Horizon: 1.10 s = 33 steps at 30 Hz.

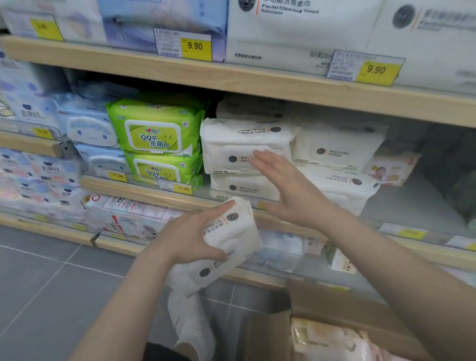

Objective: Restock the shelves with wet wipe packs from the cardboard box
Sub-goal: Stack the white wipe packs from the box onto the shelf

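Head view. Left hand [191, 236] grips a stack of white wet wipe packs [229, 243] in front of the middle shelf [149, 186]. Right hand [287, 187], fingers straight and spread, touches a shelved white pack [238, 150] beside green packs [154, 129]. Open cardboard box [335, 327] sits at lower right on the floor [44, 287].

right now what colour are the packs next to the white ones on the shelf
Bright green packs, clearest in the head view.
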Each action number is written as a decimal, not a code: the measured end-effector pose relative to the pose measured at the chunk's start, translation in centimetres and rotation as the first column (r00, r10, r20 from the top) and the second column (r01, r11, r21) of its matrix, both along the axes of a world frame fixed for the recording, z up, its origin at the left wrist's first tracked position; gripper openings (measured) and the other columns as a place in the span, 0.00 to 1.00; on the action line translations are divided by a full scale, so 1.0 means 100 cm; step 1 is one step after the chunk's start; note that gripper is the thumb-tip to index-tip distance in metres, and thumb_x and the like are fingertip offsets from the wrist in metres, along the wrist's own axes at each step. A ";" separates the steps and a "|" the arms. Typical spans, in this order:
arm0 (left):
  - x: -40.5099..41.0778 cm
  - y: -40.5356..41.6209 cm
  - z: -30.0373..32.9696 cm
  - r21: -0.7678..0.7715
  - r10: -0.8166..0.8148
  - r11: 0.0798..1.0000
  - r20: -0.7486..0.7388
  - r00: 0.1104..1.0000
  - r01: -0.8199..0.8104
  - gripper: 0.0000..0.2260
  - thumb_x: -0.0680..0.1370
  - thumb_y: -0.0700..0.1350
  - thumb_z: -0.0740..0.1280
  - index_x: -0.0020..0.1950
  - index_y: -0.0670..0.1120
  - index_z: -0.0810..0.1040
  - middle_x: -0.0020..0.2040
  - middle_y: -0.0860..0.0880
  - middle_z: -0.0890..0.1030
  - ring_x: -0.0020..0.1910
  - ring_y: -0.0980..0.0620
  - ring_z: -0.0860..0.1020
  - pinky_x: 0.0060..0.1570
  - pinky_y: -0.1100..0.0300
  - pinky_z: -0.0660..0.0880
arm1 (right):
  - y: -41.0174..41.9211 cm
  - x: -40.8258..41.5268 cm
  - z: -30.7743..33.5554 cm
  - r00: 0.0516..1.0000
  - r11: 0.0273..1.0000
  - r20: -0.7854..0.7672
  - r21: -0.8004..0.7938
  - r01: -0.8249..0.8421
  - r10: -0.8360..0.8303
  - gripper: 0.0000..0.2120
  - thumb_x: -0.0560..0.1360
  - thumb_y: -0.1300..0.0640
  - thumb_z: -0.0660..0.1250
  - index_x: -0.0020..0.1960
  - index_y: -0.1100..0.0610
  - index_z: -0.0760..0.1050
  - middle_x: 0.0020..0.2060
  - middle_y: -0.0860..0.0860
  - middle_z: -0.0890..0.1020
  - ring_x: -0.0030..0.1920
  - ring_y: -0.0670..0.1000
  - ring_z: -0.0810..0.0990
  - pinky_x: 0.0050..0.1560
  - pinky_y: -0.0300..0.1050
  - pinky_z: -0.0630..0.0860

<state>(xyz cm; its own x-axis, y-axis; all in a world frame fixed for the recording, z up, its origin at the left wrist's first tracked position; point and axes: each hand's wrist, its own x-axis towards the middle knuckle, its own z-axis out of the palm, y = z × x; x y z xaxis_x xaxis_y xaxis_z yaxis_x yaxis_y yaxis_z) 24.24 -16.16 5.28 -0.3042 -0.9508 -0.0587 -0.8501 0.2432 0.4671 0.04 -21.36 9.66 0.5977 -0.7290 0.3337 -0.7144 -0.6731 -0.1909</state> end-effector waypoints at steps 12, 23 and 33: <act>-0.082 0.017 0.007 0.149 -0.128 0.971 -0.324 0.938 0.184 0.46 0.50 0.61 0.78 0.63 0.63 0.60 0.61 0.57 0.74 0.59 0.56 0.74 0.61 0.52 0.72 | 0.099 -0.056 -0.039 0.731 0.640 0.459 0.767 -0.040 -0.505 0.34 0.58 0.63 0.81 0.59 0.45 0.72 0.52 0.42 0.82 0.51 0.40 0.81 0.47 0.33 0.76; -0.126 0.028 0.004 0.315 0.345 0.938 -0.804 0.484 -0.146 0.47 0.53 0.60 0.79 0.69 0.52 0.66 0.67 0.51 0.72 0.62 0.53 0.73 0.60 0.57 0.73 | 0.122 -0.116 -0.041 0.271 0.628 0.621 0.775 -0.073 -0.735 0.33 0.50 0.60 0.81 0.54 0.52 0.75 0.45 0.49 0.86 0.47 0.52 0.85 0.48 0.52 0.81; -0.151 0.032 0.001 0.286 0.285 0.956 -0.865 0.413 -0.060 0.35 0.52 0.57 0.78 0.57 0.52 0.76 0.52 0.52 0.84 0.50 0.53 0.82 0.51 0.52 0.79 | 0.132 -0.134 -0.012 0.736 0.760 0.329 0.533 0.372 -0.591 0.57 0.57 0.48 0.82 0.75 0.44 0.49 0.70 0.41 0.61 0.69 0.41 0.61 0.66 0.36 0.62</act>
